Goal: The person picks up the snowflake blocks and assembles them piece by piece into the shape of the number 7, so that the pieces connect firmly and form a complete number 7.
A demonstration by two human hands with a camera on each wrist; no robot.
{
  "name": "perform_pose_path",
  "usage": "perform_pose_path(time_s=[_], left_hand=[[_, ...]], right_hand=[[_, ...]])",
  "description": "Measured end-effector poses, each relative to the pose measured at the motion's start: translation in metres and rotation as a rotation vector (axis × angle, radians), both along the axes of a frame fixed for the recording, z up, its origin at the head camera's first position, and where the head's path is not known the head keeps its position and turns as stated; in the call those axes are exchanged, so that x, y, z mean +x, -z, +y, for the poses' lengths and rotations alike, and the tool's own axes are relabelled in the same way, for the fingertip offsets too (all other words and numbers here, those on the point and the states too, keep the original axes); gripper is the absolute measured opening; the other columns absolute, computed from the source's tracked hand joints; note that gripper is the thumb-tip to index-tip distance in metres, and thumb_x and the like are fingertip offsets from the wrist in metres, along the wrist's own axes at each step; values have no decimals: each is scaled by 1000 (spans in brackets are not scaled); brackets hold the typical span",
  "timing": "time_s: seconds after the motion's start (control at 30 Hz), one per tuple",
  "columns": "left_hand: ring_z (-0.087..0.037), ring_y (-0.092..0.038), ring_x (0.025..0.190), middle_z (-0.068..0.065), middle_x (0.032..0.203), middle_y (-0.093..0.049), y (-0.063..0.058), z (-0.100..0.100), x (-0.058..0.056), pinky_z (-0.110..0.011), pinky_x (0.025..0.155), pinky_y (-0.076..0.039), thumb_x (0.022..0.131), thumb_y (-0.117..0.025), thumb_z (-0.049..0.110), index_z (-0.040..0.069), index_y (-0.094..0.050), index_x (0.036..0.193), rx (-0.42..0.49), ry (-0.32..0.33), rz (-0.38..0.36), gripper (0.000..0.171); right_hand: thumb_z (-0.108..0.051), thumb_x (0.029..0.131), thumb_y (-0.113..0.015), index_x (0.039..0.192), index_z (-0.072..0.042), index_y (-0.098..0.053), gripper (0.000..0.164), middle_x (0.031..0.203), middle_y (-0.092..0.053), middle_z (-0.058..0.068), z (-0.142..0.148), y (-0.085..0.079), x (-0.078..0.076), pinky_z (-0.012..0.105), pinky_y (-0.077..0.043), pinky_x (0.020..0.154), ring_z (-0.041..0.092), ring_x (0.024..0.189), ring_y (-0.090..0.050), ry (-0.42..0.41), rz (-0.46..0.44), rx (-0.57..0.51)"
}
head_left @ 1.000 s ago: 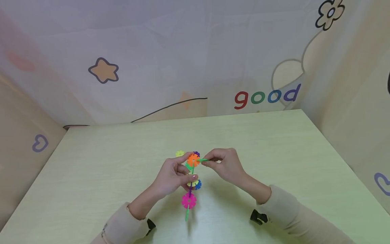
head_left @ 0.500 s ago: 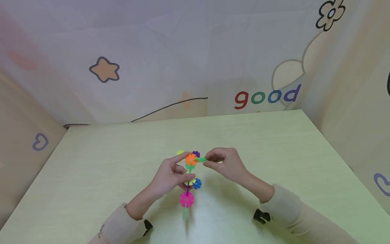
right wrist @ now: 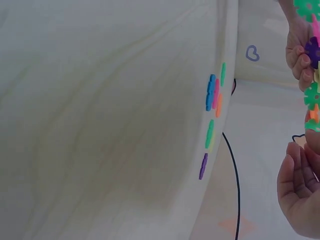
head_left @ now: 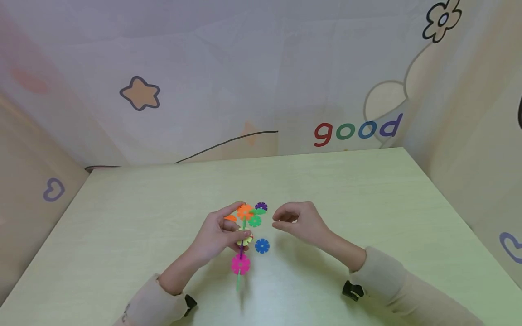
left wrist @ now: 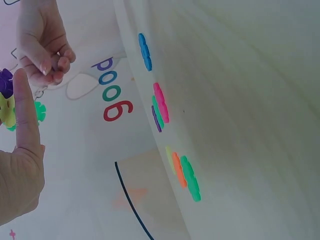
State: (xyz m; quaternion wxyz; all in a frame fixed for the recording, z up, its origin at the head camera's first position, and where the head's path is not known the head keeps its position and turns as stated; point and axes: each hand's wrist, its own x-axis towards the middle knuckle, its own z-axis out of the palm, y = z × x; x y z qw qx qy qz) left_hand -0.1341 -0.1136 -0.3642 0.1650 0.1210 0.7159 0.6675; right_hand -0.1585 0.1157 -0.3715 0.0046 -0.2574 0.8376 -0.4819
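Note:
My left hand (head_left: 214, 233) holds an upright chain of slotted plastic snowflake discs. Its thumb lies on a yellow disc (head_left: 245, 237) in the middle, and the index finger reaches the orange disc (head_left: 245, 212) near the top. A green disc (head_left: 258, 211) juts out to the right from that orange one. Lower down hang a pink disc (head_left: 240, 264) and, beneath it, another green one (head_left: 238, 281) seen edge-on. Just right of the chain is my right hand (head_left: 302, 222), fingers loosely bent, nothing between them. The right wrist view shows part of the chain (right wrist: 312, 95).
Loose discs lie on the pale table (head_left: 346, 190) around the chain: blue (head_left: 262, 246), green (head_left: 254, 221), purple (head_left: 261, 207) and orange (head_left: 230, 218). The left wrist view also shows a pink disc (left wrist: 161, 102) lying there. A printed cloth backdrop (head_left: 244, 68) stands behind the table.
My right hand has let go of the green disc, which stays on the orange one. My left hand has carried the chain leftward, uncovering the blue and green discs on the table.

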Motion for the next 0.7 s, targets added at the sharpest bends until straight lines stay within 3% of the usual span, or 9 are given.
perform_pose_path(time_s=[0.23,0.7], left_hand=[[-31,-66,63,-14,68,-64,0,-7,-4,-41,61,-54,79,-69,2,8,-32,141,-20,-21,14,73],[-35,-65,65,-16,72,-66,0,-22,-15,-40,64,-54,80,-68,5,7,-31,141,-69,-39,37,71]], right_hand=[[-8,76,-73,90,0,-68,17,79,-65,1,-4,7,-2,24,-49,61,12,67,-55,-71,-96,77],[-10,72,-77,99,-6,-68,29,77,-56,0,-12,27,-14,27,-46,57,15,66,-52,-150,-255,179]])
